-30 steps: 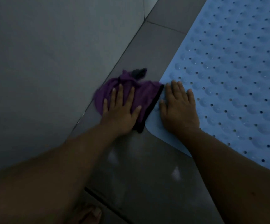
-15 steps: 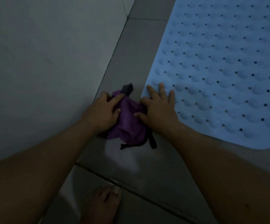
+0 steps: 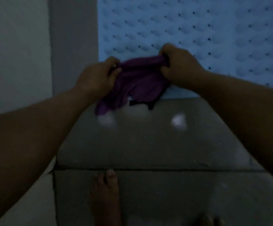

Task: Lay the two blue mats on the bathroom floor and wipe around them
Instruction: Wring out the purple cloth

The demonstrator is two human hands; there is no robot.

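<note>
Both hands grip one purple cloth (image 3: 137, 82): the left hand (image 3: 96, 77) is closed on its left edge, the right hand (image 3: 179, 66) closed on its right edge. One blue mat (image 3: 197, 30) lies flat on the tiled floor (image 3: 148, 144) just behind. One bare foot (image 3: 104, 193) stands below; a second is barely visible.

Blue mat (image 3: 197, 30): one, far right. Purple cloth (image 3: 139, 82): one. Hands: two, left hand (image 3: 96, 79) and right hand (image 3: 179, 66). Bare foot (image 3: 105, 193): one clearly, near.
</note>
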